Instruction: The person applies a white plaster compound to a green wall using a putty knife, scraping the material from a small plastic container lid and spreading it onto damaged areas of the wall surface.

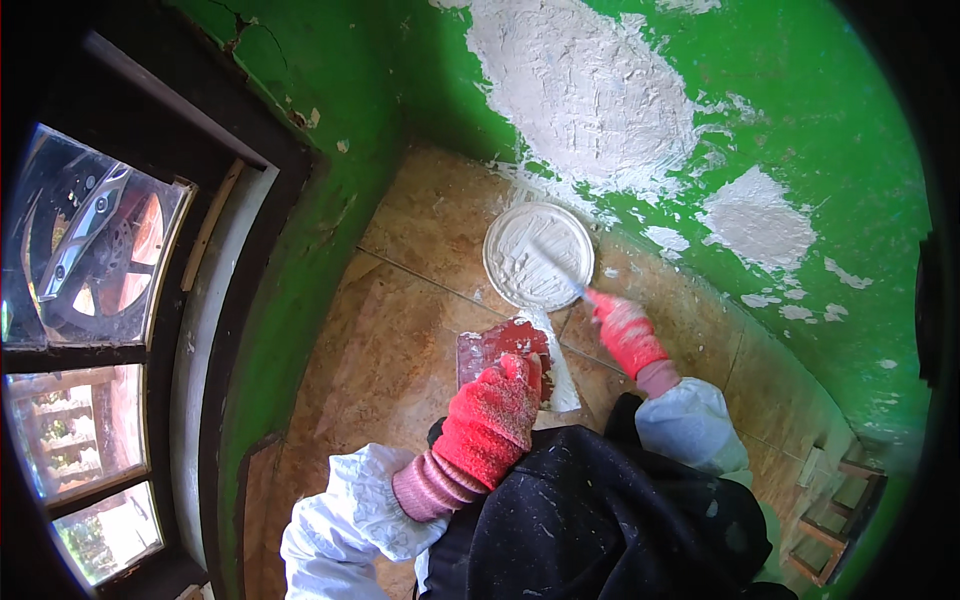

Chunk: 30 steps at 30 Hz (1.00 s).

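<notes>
My left hand (490, 420), in a red glove, grips a wide flat trowel (500, 345) with a red top and white plaster along its right edge. My right hand (627, 333), also in a red glove, holds a narrow putty knife (555, 265) whose blade reaches into a round pan of white plaster (538, 252) on the floor. The pan sits just in front of the green wall (800, 110), which carries large white plaster patches (585, 85).
Tan floor tiles (400, 330) run to the corner of the green wall. A dark-framed window (90, 300) stands at the left. Wooden pieces (835, 520) lie at the lower right. My dark apron and white sleeves fill the bottom.
</notes>
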Each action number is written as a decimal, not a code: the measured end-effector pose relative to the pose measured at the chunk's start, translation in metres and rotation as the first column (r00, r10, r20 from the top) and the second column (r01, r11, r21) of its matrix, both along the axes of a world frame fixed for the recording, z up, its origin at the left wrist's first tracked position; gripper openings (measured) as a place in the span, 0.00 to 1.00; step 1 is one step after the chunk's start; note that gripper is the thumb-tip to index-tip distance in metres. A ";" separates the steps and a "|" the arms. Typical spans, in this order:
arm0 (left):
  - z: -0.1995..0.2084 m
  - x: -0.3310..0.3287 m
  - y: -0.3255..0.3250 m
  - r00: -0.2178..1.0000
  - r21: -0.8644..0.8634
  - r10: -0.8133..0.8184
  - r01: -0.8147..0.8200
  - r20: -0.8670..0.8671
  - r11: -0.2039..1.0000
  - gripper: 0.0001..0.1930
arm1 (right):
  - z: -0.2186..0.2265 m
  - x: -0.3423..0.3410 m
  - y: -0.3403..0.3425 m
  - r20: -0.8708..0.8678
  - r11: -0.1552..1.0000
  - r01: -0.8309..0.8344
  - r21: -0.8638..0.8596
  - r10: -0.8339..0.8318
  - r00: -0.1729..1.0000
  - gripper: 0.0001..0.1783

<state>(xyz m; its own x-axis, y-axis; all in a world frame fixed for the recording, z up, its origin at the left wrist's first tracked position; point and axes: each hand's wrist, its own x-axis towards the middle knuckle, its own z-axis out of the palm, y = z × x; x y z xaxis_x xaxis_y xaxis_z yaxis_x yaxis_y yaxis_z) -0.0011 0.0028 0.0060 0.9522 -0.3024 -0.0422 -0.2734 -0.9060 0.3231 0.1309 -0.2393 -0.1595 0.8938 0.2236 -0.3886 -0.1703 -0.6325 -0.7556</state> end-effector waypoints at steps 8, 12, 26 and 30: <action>-0.006 0.000 0.001 0.993 -0.090 -0.014 0.025 0.118 0.996 0.22 | -0.008 0.022 -0.006 -0.116 0.990 0.134 -0.036 -0.137 0.984 0.17; -0.003 0.003 0.000 1.000 -0.013 -0.008 0.007 -0.017 1.000 0.21 | 0.017 0.009 0.007 0.184 0.969 -0.202 -0.143 0.226 0.957 0.16; -0.012 0.006 -0.006 0.988 -0.151 0.154 -0.154 -0.015 0.976 0.12 | 0.003 0.050 0.008 0.195 0.920 -0.233 -0.315 0.303 0.933 0.24; -0.002 0.009 -0.001 0.915 -0.087 0.093 -0.138 -0.392 0.987 0.27 | 0.031 0.044 0.022 0.232 0.829 -0.449 -0.333 0.534 0.813 0.24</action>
